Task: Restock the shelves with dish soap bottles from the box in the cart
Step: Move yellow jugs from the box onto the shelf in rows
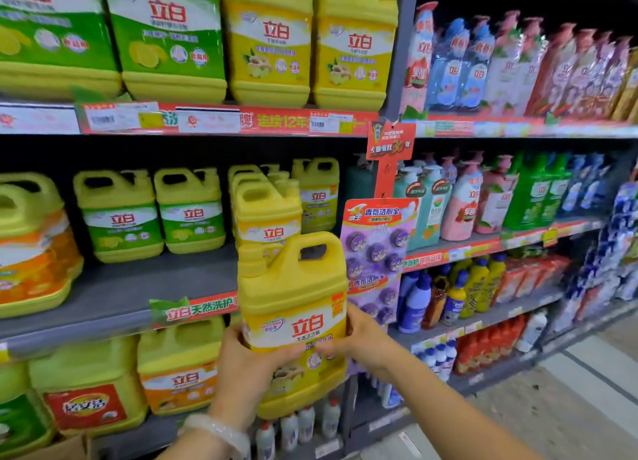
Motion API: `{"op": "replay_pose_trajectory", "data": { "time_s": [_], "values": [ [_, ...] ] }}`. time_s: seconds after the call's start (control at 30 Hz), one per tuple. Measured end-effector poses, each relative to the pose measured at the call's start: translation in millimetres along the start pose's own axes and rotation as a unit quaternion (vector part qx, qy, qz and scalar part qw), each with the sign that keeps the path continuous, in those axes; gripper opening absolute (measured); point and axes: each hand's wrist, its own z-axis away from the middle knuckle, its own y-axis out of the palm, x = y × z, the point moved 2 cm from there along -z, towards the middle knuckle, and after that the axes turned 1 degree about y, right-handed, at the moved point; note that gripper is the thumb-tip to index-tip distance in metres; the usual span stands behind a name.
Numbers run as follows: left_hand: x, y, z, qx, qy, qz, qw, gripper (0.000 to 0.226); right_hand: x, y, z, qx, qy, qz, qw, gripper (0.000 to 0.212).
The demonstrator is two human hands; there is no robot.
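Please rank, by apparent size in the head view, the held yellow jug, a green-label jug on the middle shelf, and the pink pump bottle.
1. Held yellow jug, though nearness inflates it.
2. Green-label jug.
3. Pink pump bottle.

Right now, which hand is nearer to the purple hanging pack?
Right. The right hand grips the yellow bottle beside the purple hanging pack; the left hand grips the bottle's far side.

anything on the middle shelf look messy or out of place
Yes. The orange-labelled jug at the left end of the middle shelf leans sideways, unlike the upright green-labelled jugs beside it. The shelf front before those is bare. The yellow jug is off the shelf, held in the left hand and right hand.
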Motion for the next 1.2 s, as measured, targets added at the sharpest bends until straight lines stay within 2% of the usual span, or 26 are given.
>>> {"op": "replay_pose_trajectory", "data": {
  "time_s": [0.27, 0.47, 0.57, 0.8, 0.93, 1.2],
  "values": [
    [-15, 26, -108, -0.05, 0.013, 0.002, 0.999, 0.077, 20, -27, -133, 0.041, -0.01, 0.008, 0.999, 0.062],
    [-20, 43, -157, -0.069, 0.033, -0.031, 0.997, 0.08, 26, -44, -192, 0.061, -0.009, -0.018, 0.998, 0.065],
    [-18, 55, -167, -0.068, 0.036, -0.048, 0.996, 0.084, 17, -55, -205, 0.07, -0.004, -0.03, 0.997, 0.076],
    [-12, 97, -178, -0.058, 0.033, -0.062, 0.996, 0.086, 7, -97, -213, 0.072, -0.018, -0.038, 0.996, 0.077],
    [-11, 117, -185, -0.021, 0.021, -0.035, 0.999, 0.085, 2, -118, -216, 0.071, -0.011, -0.031, 0.997, 0.083],
    [5, 144, -202, 0.005, 0.025, -0.033, 0.999, 0.084, -8, -145, -218, 0.034, -0.031, -0.042, 0.998, 0.088]
  ]
}}
